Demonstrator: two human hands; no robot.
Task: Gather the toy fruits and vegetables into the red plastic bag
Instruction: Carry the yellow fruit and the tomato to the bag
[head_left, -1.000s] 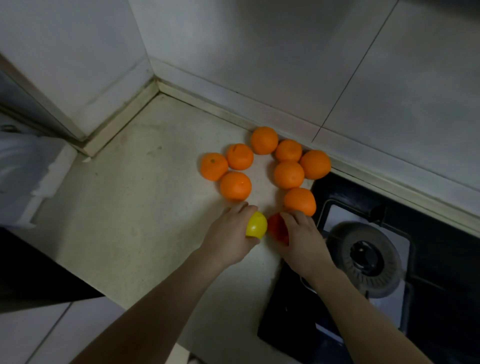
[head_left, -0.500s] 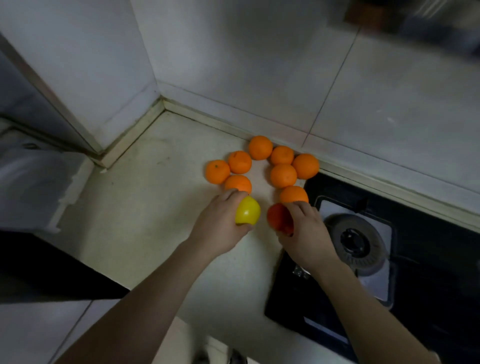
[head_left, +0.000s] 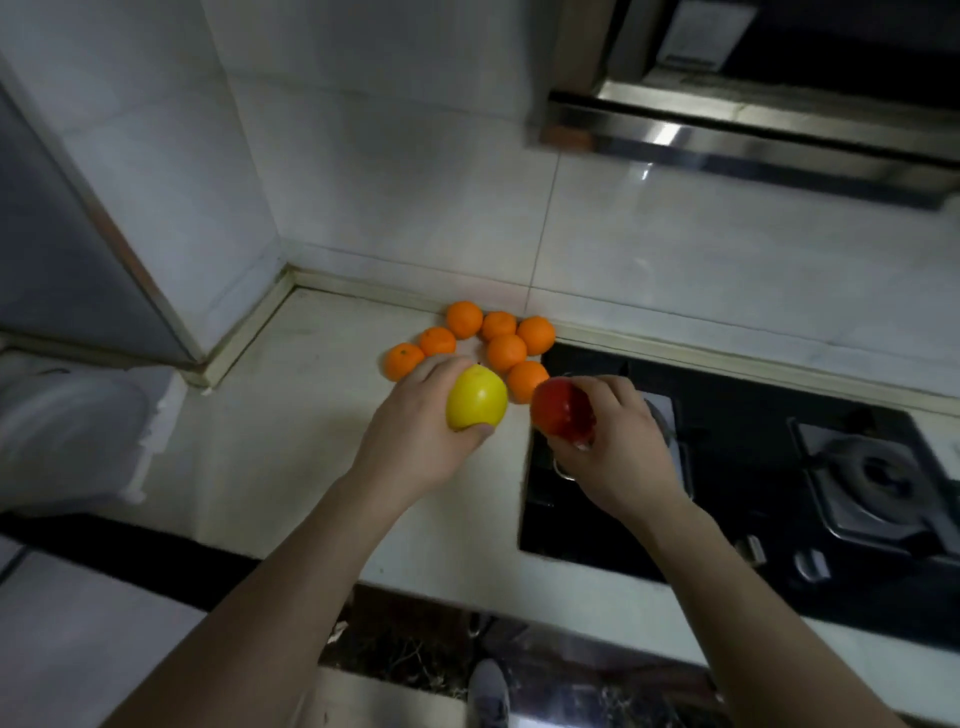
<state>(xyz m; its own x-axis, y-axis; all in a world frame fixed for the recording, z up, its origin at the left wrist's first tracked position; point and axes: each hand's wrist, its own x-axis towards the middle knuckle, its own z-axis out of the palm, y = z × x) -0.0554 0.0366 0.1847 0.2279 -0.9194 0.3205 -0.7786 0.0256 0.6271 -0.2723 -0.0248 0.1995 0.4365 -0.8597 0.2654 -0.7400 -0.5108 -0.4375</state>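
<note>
Kitchen counter, mid-frame: the left hand (head_left: 415, 447), gripping an oval yellow toy fruit (head_left: 477, 397), hides part of a cluster of small orange toy fruits (head_left: 498, 343). The fingers (head_left: 608, 389) of the right hand (head_left: 618, 452) cover part of a round red toy fruit (head_left: 561, 410) and most of one burner (head_left: 666, 415) on a black gas stove (head_left: 753, 431). A steel range hood (head_left: 753, 130) is cut off at upper right, a blurred white rounded object (head_left: 67, 431) at the left edge, and a grey shoe (head_left: 488, 691) at the bottom.
</note>
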